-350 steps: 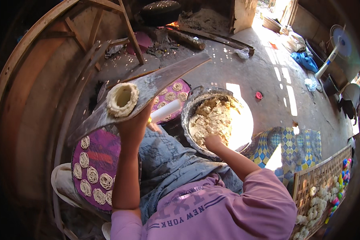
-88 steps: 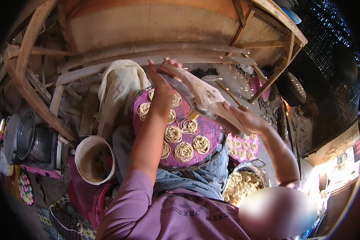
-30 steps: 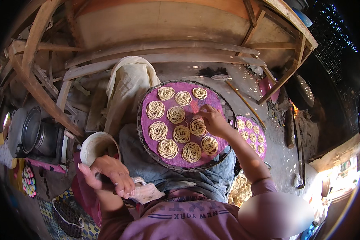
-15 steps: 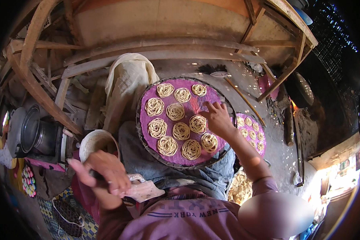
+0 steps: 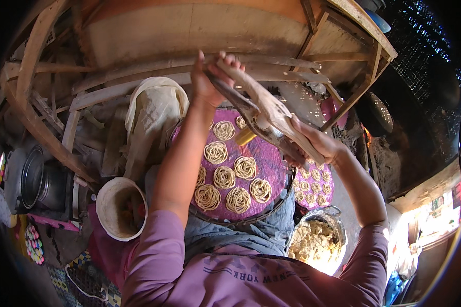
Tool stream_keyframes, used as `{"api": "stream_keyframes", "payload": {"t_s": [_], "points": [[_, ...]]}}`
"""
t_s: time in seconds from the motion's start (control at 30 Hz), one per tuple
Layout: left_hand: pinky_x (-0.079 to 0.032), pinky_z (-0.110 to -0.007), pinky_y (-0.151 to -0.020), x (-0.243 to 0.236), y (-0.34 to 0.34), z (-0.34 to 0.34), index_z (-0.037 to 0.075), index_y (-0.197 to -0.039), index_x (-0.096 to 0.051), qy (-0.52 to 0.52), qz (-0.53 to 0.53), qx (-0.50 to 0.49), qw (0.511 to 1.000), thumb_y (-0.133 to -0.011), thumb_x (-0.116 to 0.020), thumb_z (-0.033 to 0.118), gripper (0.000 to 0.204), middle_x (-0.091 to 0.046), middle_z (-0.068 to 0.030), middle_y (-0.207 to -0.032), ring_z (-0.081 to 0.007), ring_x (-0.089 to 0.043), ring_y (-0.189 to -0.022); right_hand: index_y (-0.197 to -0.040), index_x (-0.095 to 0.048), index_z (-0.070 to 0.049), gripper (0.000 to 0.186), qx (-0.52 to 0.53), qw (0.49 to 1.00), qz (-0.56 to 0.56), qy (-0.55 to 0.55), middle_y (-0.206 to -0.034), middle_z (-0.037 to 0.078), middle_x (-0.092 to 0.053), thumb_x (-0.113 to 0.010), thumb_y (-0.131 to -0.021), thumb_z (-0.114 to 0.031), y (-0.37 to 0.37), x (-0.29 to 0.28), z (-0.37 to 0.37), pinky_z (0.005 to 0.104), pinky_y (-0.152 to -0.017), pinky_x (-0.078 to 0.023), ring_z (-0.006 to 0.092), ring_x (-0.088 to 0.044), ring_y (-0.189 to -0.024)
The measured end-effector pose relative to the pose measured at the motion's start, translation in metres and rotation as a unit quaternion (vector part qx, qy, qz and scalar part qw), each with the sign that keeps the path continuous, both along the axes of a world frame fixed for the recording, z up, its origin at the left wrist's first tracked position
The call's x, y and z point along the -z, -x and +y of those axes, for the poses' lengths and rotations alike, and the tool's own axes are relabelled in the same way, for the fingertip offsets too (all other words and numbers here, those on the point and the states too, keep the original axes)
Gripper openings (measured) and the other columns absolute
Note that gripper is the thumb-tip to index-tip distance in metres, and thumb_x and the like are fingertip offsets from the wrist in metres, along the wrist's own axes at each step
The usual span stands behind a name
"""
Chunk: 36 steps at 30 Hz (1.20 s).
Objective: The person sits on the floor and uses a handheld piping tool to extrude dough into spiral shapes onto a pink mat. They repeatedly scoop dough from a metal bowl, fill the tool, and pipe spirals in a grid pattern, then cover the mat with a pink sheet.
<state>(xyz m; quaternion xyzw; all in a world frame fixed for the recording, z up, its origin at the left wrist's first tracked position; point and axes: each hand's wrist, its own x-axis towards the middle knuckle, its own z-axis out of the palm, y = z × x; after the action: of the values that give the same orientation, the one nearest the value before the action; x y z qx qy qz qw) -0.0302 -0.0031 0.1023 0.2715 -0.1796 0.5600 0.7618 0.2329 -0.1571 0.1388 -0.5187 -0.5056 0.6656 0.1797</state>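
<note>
Both hands hold a two-handled wooden press [image 5: 265, 106] slantwise above a round tray. My left hand [image 5: 208, 84] grips its far upper end, fingers wrapped around the wood and thumb sticking up. Around the near right end closes my right hand [image 5: 320, 142]. A short yellow cylinder [image 5: 246, 136] sticks out below the middle of the press. Beneath it, several coiled nests of pale dough strands [image 5: 224, 177] lie on purple sheeting [image 5: 272, 171] that covers the tray on my lap. The press and my left forearm hide some of the nests.
To the left stands a white bucket [image 5: 101, 204]. A metal pot of crumbly dough [image 5: 314, 240] is at the right, near a second purple tray of nests [image 5: 327, 193]. Pale cloth [image 5: 156, 102] drapes something beyond the bucket. A wooden frame [image 5: 200, 74] spans the back, and fire glows at far right.
My left hand has swung from beside the bucket up over the tray. My right hand has left the nests on the tray, and both hands now grip the press.
</note>
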Motion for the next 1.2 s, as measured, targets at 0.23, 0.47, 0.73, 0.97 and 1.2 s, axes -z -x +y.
{"api": "stream_keyframes", "payload": {"t_s": [0.23, 0.47, 0.73, 0.97, 1.2], "points": [[-0.041, -0.039, -0.085, 0.101, -0.026, 0.058, 0.011, -0.087, -0.056, 0.114, -0.084, 0.018, 0.990, -0.089, -0.044, 0.058, 0.049, -0.055, -0.0038, -0.081, -0.0218, -0.054, -0.080, -0.085, -0.057, -0.006, 0.074, -0.058, 0.973, -0.220, -0.040, -0.064, 0.004, -0.053, -0.024, -0.093, -0.072, 0.007, 0.024, 0.048, 0.0303, -0.048, -0.047, 0.0136, -0.055, -0.052], [-0.041, -0.042, -0.080, 0.091, -0.024, 0.058, 0.011, -0.079, -0.057, 0.181, -0.095, 0.028, 0.978, -0.088, -0.034, 0.066, 0.060, -0.057, -0.0041, -0.076, -0.0231, -0.054, -0.074, -0.102, -0.056, -0.001, 0.073, -0.106, 0.975, -0.191, -0.037, -0.064, 0.003, -0.054, -0.023, -0.097, -0.065, 0.008, -0.008, 0.042, 0.0268, -0.046, -0.048, 0.0111, -0.054, -0.050], [-0.043, -0.038, -0.082, 0.074, -0.013, 0.051, 0.014, -0.083, -0.057, 0.043, -0.071, -0.015, 0.996, -0.080, -0.061, 0.050, 0.036, -0.056, 0.0001, -0.075, -0.0193, -0.055, -0.075, -0.094, -0.061, -0.001, 0.071, -0.031, 0.973, -0.219, -0.068, -0.057, 0.003, -0.053, -0.027, -0.098, -0.063, 0.012, 0.002, 0.036, 0.0277, -0.042, -0.044, 0.0115, -0.052, -0.045], [-0.041, -0.041, -0.074, 0.108, -0.049, 0.057, 0.010, -0.074, -0.053, 0.154, -0.134, 0.068, 0.977, -0.092, -0.028, 0.063, 0.061, -0.054, -0.0031, -0.068, -0.0215, -0.052, -0.066, -0.104, -0.063, 0.002, 0.077, -0.031, 0.974, -0.216, -0.062, -0.064, 0.009, -0.060, -0.031, -0.095, -0.067, -0.019, 0.008, 0.036, 0.0288, -0.044, -0.047, 0.0154, -0.059, -0.050], [-0.044, -0.036, -0.077, 0.126, -0.048, 0.068, 0.015, -0.083, -0.056, 0.050, -0.158, 0.054, 0.985, -0.093, -0.046, 0.047, 0.035, -0.058, 0.0027, -0.076, -0.0160, -0.058, -0.073, -0.124, -0.053, -0.004, 0.089, 0.030, 0.963, 0.251, 0.092, -0.095, 0.019, -0.063, -0.023, -0.087, -0.079, -0.029, 0.088, 0.054, 0.0372, -0.055, -0.053, 0.0221, -0.064, -0.070]]}}
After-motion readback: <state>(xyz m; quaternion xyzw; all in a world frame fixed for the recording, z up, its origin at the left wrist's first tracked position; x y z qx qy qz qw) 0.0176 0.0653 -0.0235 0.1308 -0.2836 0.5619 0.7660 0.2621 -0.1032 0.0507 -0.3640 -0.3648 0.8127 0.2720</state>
